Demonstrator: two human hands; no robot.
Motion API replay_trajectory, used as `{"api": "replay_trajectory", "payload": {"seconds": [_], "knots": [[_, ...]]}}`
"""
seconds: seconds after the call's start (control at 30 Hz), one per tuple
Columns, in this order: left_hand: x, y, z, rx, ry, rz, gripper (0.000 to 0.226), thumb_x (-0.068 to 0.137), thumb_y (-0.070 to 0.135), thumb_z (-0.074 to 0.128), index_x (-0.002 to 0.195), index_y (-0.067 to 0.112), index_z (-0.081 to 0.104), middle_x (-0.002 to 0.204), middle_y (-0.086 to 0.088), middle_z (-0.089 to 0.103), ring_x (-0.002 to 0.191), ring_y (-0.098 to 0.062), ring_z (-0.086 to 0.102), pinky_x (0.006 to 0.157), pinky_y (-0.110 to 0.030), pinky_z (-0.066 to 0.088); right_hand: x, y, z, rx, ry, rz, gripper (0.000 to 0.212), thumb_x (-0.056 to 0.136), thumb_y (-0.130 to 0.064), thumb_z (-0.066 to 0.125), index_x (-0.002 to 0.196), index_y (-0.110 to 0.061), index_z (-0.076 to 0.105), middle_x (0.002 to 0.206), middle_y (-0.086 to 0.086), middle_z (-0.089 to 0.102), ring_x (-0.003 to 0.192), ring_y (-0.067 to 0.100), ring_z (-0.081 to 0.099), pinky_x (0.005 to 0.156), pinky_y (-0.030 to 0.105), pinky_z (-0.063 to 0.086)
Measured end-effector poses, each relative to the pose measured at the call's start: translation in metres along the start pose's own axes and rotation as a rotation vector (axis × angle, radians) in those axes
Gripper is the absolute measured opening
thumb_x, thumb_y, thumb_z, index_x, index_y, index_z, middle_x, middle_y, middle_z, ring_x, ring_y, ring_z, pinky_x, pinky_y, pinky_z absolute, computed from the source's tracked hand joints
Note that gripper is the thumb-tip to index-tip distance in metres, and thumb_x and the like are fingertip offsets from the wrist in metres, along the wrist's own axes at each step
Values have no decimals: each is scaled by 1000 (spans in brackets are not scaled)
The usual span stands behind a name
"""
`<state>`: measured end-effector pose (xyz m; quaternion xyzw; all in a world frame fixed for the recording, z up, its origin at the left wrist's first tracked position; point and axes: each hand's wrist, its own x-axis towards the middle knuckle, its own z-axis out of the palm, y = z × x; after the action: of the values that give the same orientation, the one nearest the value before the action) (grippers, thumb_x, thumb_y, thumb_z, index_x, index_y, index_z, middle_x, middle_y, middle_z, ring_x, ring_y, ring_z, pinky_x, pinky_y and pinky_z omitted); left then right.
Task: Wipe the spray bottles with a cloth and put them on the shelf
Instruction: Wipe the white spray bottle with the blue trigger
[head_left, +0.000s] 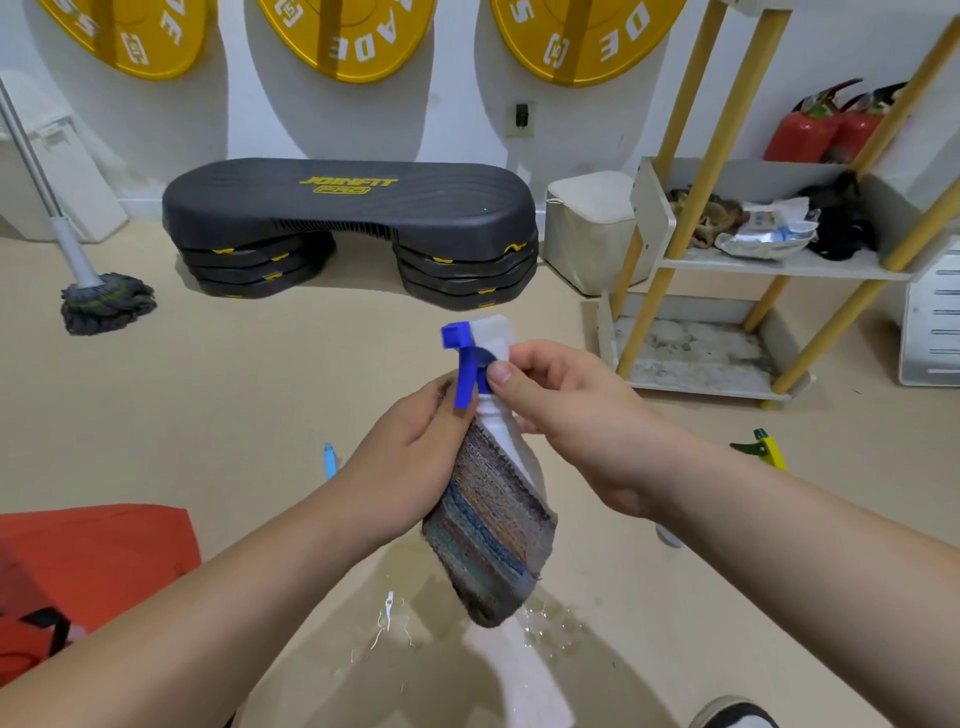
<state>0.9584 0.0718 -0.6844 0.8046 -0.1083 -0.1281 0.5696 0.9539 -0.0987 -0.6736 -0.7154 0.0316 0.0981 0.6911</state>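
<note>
Bottle was mid-air, near centre. Right hand pinched its neck under the trigger, thumb on top, likely to steady it. Left hand curled round the body with the cloth between, so a twist would wipe it. Shelf stood far right, well apart.

Gym storeroom: 3 yellow weight plates on wall, aerobic step platform, mop.
</note>
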Motion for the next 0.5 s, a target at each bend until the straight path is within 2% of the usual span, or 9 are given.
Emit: {"api": "replay_trajectory", "payload": {"seconds": [0.1, 0.2, 0.27, 0.37, 0.5], "knots": [[2, -2, 1, -95, 82, -78, 36, 110, 49, 40, 108, 39, 75, 106, 10, 79, 106, -14, 71, 103, -42, 52, 2, -5, -1, 3, 95, -8, 22, 100, -24, 69, 111, -7, 64, 90, 5, 70, 77, 9, 63, 70, 20, 48], [2, -9, 2, -181, 118, -166, 41, 110, 50, 38, 114, 36, 76, 113, 13, 78, 113, -10, 71, 114, -44, 46, 4, -9, -10, 48, 186, 56, 34, 92, -28, 78, 112, -3, 66, 93, 7, 72, 78, 13, 67, 70, 25, 51], [1, -11, 3, -187, 120, -191, 41, 110, 51, 37, 118, 36, 75, 118, 16, 77, 116, -6, 69, 116, -40, 45, 4, -11, -15, 137, 200, 141, 36, 90, -29, 81, 113, -4, 70, 94, 3, 76, 76, 14, 70, 72, 27, 55], [2, -11, 6, -206, 118, -192, 38, 110, 49, 38, 121, 40, 73, 123, 22, 74, 120, -1, 66, 118, -38, 42, 2, -11, -19, 234, 181, 228, 20, 88, -24, 82, 101, -11, 75, 89, 1, 76, 78, 19, 71, 84, 33, 61], [1, -6, 13, -126, 141, -173, 36, 111, 49, 33, 120, 55, 67, 127, 18, 66, 119, 0, 62, 117, -35, 40, 2, -10, -20, 267, 169, 265, 22, 85, -23, 85, 101, -10, 75, 86, 1, 76, 75, 20, 72, 79, 32, 59]]}}
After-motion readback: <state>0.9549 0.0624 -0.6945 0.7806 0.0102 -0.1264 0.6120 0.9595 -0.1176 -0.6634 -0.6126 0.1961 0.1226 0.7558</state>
